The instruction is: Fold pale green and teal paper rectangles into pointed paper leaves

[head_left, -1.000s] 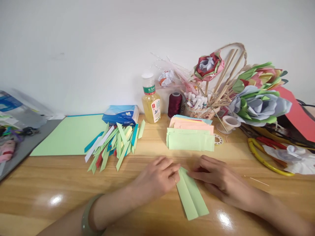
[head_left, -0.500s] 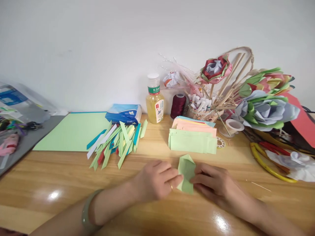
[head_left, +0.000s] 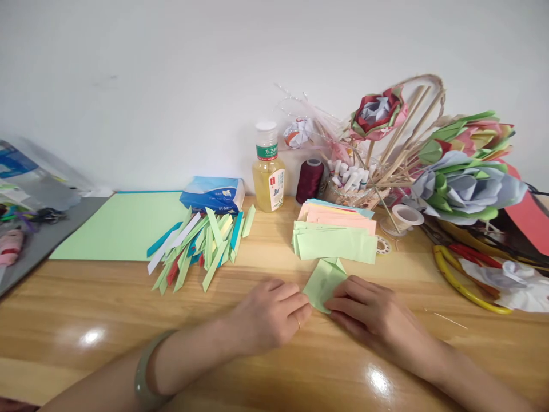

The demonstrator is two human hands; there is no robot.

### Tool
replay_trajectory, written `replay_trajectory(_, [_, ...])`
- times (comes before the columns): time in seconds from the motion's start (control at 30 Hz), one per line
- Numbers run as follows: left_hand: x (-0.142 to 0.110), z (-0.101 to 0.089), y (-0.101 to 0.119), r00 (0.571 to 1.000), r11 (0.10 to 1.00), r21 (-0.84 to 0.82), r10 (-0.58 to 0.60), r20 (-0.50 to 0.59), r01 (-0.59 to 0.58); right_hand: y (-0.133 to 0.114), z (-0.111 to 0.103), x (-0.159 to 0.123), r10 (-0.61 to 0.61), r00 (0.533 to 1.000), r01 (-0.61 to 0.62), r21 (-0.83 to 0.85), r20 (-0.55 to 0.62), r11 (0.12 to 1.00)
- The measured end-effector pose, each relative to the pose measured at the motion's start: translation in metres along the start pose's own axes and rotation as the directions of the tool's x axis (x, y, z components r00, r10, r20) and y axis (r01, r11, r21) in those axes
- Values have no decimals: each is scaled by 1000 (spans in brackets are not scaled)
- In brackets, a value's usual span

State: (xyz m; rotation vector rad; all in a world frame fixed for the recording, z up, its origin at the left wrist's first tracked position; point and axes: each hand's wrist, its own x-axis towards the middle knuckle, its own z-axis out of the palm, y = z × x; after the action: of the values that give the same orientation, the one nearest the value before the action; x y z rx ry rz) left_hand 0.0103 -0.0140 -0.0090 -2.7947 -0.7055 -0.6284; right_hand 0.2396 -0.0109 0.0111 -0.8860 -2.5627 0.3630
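A light green piece of folded paper (head_left: 325, 282) lies on the wooden table between my hands, its top corners creased inward. My left hand (head_left: 274, 312), with a ring on one finger, is closed with its fingertips at the paper's lower left edge. On the other side, my right hand (head_left: 364, 309) pinches the lower right edge of the same paper. Just beyond it, a stack of cut paper strips (head_left: 337, 243) rests on the table, green ones in front and pink, yellow and blue ones behind.
Folded strips (head_left: 210, 246) lie in a pile on the left, beside a large green sheet (head_left: 115, 229) and a tissue pack (head_left: 212, 194). A bottle (head_left: 269, 171), a thread spool (head_left: 309, 180) and paper flowers (head_left: 467, 186) stand behind. Yellow-handled scissors (head_left: 467, 297) lie right.
The lower end of the green paper has been folded up, so it looks shorter and wider. My hands stay at its two sides, and the camera view has shifted slightly.
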Motion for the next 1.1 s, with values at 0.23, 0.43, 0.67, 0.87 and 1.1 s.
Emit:
replay_trajectory(0.23, [0, 1, 4, 1000, 999, -16, -29, 7, 29, 6, 2, -1, 146, 988, -155, 236, 57, 959])
replay_trajectory(0.43, [0, 2, 5, 1000, 999, -42, -18, 13, 19, 1, 4, 4, 298, 952, -304, 302, 69, 903])
replay_trajectory(0.67, [1, 7, 7, 999, 992, -116, -48, -12, 46, -4, 6, 7, 409, 909, -414, 249, 76, 875])
replay_trajectory(0.87, [0, 10, 8, 999, 989, -138, -50, -5, 49, -4, 9, 10, 436, 898, -439, 211, 62, 873])
replay_trajectory(1.1, [4, 5, 5, 997, 982, -171, -78, 7, 78, -5, 8, 12, 449, 891, -454, 185, 70, 872])
